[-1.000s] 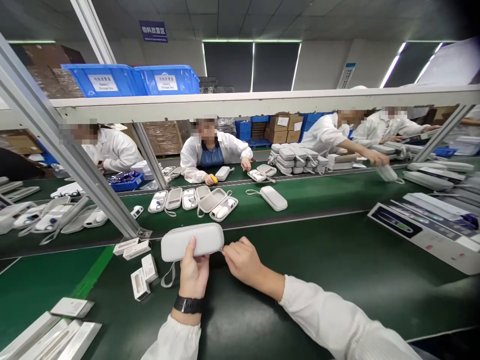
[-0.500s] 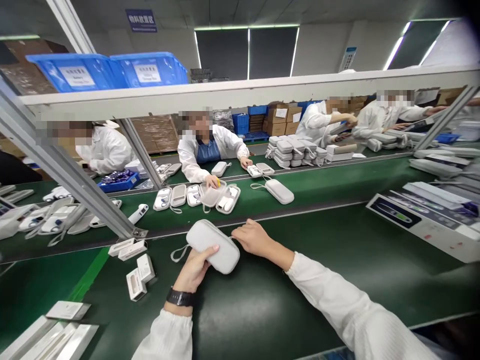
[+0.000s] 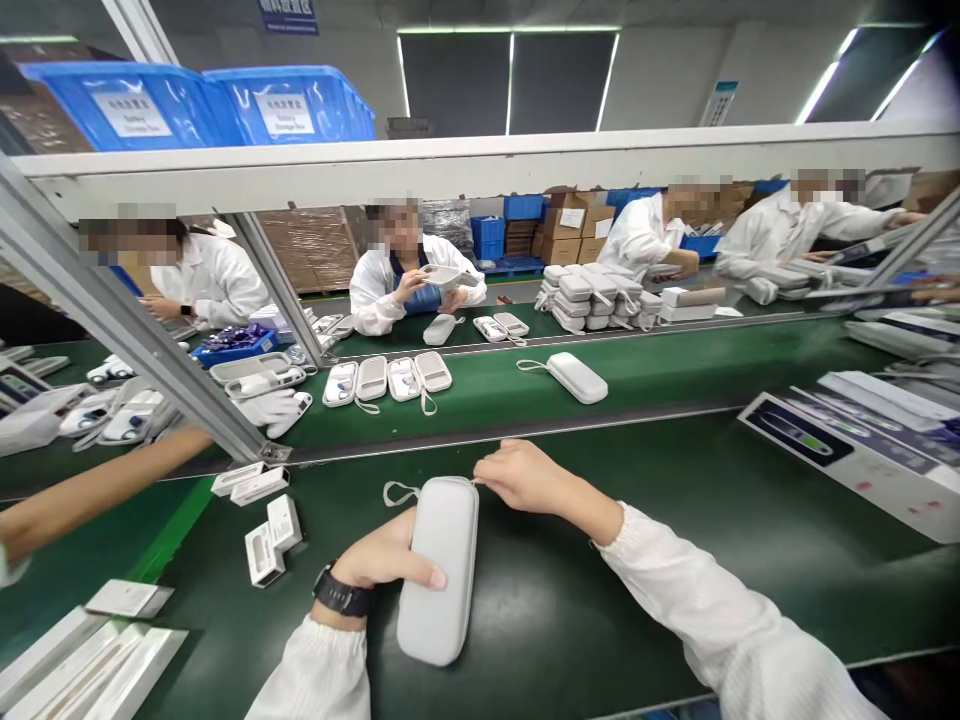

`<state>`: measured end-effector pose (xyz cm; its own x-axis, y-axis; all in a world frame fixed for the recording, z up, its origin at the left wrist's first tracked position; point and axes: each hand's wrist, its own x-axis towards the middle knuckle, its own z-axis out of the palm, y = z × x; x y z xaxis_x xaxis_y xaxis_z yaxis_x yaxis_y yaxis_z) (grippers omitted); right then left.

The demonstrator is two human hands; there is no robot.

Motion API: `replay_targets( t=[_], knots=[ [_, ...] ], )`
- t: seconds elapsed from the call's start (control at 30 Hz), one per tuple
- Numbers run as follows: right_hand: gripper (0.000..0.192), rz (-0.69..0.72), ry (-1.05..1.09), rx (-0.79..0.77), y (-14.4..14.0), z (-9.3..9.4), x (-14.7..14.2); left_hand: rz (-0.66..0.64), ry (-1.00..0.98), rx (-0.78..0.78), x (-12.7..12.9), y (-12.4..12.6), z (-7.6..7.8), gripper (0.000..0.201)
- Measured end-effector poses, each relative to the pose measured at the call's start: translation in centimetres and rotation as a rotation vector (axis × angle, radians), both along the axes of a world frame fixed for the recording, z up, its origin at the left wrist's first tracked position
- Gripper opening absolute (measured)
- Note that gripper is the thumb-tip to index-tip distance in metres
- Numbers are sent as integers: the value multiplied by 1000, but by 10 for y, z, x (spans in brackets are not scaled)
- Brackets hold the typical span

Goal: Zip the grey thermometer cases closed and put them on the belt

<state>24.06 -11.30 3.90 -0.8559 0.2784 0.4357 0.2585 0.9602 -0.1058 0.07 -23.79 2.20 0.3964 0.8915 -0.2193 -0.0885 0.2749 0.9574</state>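
Case (image 3: 439, 580) is clasped in L grip (image 3: 381, 553), prob. for steadiness; tab (image 3: 476, 482) at far corner seems pinched by R grip (image 3: 525, 477); small boxes (image 3: 283, 524) are set well L of both.

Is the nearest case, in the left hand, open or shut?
The light-gray zippered case looks shut: no gap shows along its side. I can't tell if it's fully zipped.

So you're holding one pale case (image 3: 439, 570) and wearing one black watch (image 3: 343, 592), four small white boxes (image 3: 264, 555) are lying in two pairs near you, two blue bins (image 3: 341, 110) are chilling on the shelf (image 3: 480, 170), and four white-coated people (image 3: 214, 272) are showing up across from you.
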Motion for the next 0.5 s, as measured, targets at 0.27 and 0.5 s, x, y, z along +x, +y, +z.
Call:
replay_targets(
  t=[0.27,0.5],
  knots=[
    [21,-45,-53,100,-12,18,11,329,18,186,10,10,-24,64],
    [18,1,-156,140,-15,23,15,381,-22,170,11,11,-27,69]
  ],
)
